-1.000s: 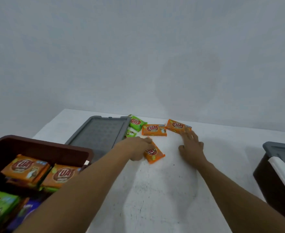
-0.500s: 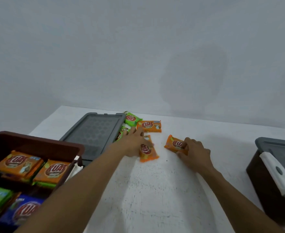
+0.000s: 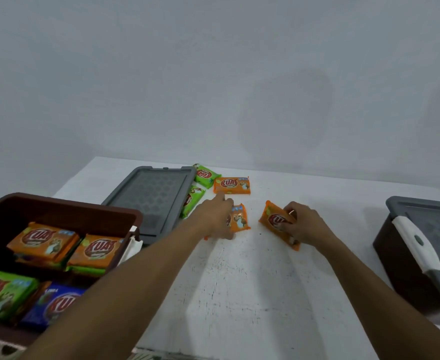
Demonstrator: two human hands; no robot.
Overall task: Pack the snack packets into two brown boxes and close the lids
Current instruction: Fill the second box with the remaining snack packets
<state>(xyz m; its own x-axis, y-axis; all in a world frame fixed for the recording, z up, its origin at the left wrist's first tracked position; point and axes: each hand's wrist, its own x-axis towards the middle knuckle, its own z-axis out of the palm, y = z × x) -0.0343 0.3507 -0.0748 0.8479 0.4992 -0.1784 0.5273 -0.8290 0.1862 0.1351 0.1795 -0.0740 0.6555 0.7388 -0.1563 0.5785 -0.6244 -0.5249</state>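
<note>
"Lower left: an open brown plastic box (image 3: 65,214), with orange, green and blue snack packets (image 3: 42,240) inside."
"And mid-frame, on the white table (image 3: 239,281)?"
"The right hand (image 3: 304,224) curls round a tilted orange foil packet (image 3: 274,219). The left hand (image 3: 213,219) lies over a second orange packet (image 3: 241,220). Gripping or pressing, I can't tell."
"Beyond?"
"A flat grey plastic lid (image 3: 151,196), two green packets (image 3: 205,175) and a third orange packet (image 3: 232,185)."

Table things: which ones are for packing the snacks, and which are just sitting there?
For the job: open brown box, grey lid beside it, lidded brown box, loose orange packets, green packets, left hand touching one, right hand gripping another.

Just there: white table, grey wall.
</note>
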